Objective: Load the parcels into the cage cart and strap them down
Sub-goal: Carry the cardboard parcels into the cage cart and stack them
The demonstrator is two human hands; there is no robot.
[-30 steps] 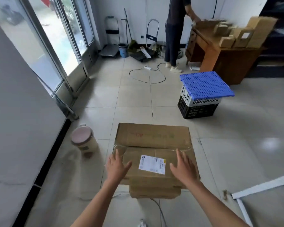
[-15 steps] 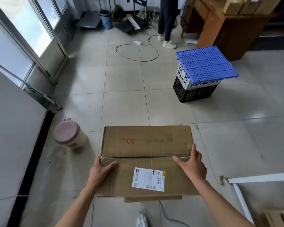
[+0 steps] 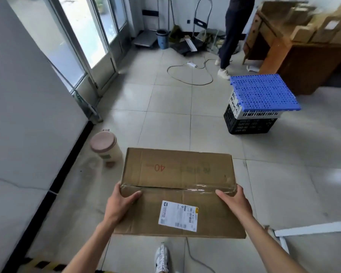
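A flat brown cardboard parcel with a white shipping label and a red "40" written on it is held up above the floor in front of me. My left hand grips its left edge, thumb on top. Gripping the right edge in the same way is my right hand. Clear tape runs across the top seam between both hands. No cage cart or strap shows clearly; a white metal frame lies on the floor at the lower right.
A pink-lidded bin stands by the left wall. Stacked black and white crates under a blue panel sit to the right. A person stands at a wooden desk piled with boxes. A cable loops across the tiles.
The parcel has come up off the smaller box that lay under it. Both hands slid from its top out to its side edges and now grip them.
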